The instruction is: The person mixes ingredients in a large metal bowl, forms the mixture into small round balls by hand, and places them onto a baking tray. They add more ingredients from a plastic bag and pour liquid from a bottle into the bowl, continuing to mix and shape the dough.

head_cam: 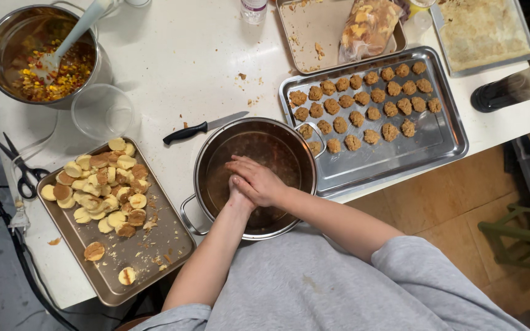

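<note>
While the right hand [259, 181] is pressed over the left hand [235, 191] (both cupped together, contents hidden), they are kept above the pot [216, 150] so crumbs are caught.

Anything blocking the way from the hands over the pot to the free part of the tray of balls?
Nothing visible does. Both hands are pressed together over the steel pot; the tray overlaps its right rim, with bare metal below the rows of balls.

silver pot [213, 150], black-handled knife [200, 129], brown dough balls [363, 98] — pale yellow rounds [102, 184]
</note>
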